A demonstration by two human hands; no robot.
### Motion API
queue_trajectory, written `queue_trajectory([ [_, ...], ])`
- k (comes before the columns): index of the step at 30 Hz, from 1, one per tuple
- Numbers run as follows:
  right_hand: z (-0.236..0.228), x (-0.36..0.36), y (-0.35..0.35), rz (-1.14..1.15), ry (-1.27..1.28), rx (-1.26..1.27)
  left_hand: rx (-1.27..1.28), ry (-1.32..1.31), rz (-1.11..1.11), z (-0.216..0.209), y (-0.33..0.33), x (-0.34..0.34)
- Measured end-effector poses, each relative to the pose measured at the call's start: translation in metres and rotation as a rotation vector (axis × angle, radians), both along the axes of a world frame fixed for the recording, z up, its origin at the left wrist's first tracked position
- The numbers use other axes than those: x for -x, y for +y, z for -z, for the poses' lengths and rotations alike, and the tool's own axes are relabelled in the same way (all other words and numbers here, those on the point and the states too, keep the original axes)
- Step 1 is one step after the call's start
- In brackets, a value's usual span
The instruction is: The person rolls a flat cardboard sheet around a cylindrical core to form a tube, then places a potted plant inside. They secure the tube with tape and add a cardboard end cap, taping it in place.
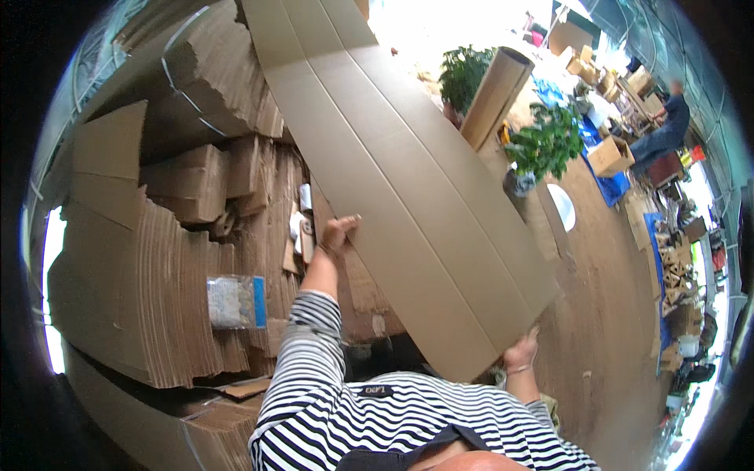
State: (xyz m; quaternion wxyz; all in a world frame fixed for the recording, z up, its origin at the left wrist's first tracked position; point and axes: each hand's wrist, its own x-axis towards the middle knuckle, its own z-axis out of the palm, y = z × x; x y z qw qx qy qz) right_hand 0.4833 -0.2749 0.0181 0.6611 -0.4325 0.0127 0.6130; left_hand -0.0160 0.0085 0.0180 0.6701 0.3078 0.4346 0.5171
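Long creased cardboard sheet (pixel 404 177) was up in front of the striped shirt (pixel 448 404), slanting from upper left to lower right, near end almost at the chest. Left hand (pixel 339 234) had its fingers closed round the left long edge. Right hand (pixel 521 353) gripped the near right corner, fingers partly hidden behind the board. Left side: cardboard stack (pixel 177 290), with a clear packet (pixel 234 302) against its edges. Right side: brown tube (pixel 496 102) between two leafy plants (pixel 547 141), brown floor (pixel 597 353). Farther off, upper right: co-worker (pixel 669 125) beside an open carton (pixel 610 157).
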Motion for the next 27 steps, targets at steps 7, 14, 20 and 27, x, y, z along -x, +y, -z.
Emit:
queue_trajectory([
  [7,0.035,-0.014,0.045,-0.254,-0.105,0.263,0.138,0.222,-0.423,0.06,-0.037,-0.015],
  [14,0.066,0.1,-0.006,-0.427,0.101,0.256,0.517,0.345,-0.407,0.058,-0.287,-0.078],
  [20,-0.005,0.078,-0.016,-1.454,-1.079,0.154,0.385,0.536,-0.247,0.042,-0.344,-0.034],
  [27,-0.077,0.063,0.001,-0.918,-2.167,-1.06,0.314,0.293,-0.215,-0.003,-0.323,-0.01],
])
